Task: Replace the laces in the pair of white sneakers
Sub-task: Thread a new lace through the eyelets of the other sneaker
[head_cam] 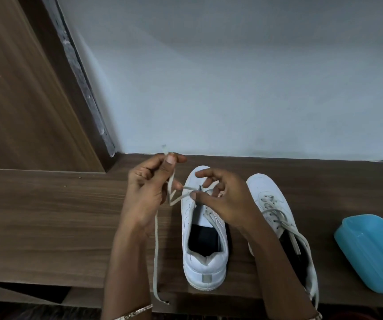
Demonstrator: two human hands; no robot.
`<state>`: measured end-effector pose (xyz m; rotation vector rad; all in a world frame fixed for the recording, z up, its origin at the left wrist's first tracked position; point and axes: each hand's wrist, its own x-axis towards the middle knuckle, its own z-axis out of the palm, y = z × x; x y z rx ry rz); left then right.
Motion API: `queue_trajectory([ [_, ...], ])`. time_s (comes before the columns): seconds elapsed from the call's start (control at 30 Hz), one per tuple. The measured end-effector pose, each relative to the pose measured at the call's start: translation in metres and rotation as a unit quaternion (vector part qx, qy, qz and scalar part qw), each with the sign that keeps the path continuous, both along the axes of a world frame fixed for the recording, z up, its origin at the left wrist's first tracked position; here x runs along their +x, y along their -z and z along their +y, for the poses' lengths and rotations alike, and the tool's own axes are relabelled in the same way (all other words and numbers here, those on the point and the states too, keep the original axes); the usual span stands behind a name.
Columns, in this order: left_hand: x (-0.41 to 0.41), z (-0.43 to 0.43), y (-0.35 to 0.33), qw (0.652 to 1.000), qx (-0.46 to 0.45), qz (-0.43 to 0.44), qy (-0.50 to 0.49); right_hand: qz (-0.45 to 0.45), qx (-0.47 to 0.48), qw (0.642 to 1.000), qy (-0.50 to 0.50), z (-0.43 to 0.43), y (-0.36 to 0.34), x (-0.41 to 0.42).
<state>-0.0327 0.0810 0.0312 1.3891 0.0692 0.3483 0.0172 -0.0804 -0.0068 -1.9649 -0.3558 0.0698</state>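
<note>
Smooth matt white sneakers (pixel 205 227) with flat cloth laces (pixel 156 239) rest on a wood-grain table (pixel 47 215) beside a glossy blue plastic tub (pixel 370 245).

Home interior: wood-laminate shelf (pixel 47 215) against painted wall (pixel 232 77), wooden door (pixel 12 88) beside it.

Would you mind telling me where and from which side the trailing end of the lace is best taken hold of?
Probably near the free tip of the lace, from the near side: there it seems to hang past the table's front edge, so fingers can close on both flat faces, whereas farther up it lies flat against the wood.
</note>
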Motion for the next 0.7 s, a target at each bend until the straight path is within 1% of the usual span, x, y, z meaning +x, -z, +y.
queue_trajectory([
  [0.07,0.000,-0.003,-0.003,1.000,0.011,-0.010,0.019,-0.061,-0.039,0.995,-0.074,0.009,-0.002,-0.004],
  [0.13,0.000,-0.002,-0.004,1.000,0.012,-0.020,0.012,-0.116,-0.071,0.985,-0.105,0.021,0.000,-0.009],
  [0.17,0.000,0.001,-0.002,1.000,0.014,-0.017,0.004,-0.127,-0.062,0.984,-0.111,0.025,0.001,-0.011],
  [0.27,-0.002,0.009,0.004,1.000,-0.003,-0.005,-0.015,-0.123,0.000,0.985,-0.124,0.037,-0.001,-0.018],
  [0.3,-0.003,0.010,0.005,1.000,-0.015,-0.001,-0.017,-0.117,0.003,0.986,-0.118,0.039,-0.002,-0.019],
  [0.33,-0.004,0.010,0.003,0.999,-0.029,0.000,-0.016,-0.115,-0.010,0.988,-0.108,0.040,-0.002,-0.020],
  [0.4,-0.005,0.008,0.001,0.999,-0.043,-0.003,-0.015,-0.117,-0.068,0.986,-0.095,0.040,0.003,-0.019],
  [0.57,0.001,0.013,0.011,0.999,-0.028,-0.006,-0.033,-0.132,-0.149,0.979,-0.034,0.020,0.013,-0.003],
  [0.7,0.004,0.017,0.015,0.998,-0.063,-0.023,-0.019,-0.114,-0.204,0.968,-0.090,0.023,0.013,-0.010],
])
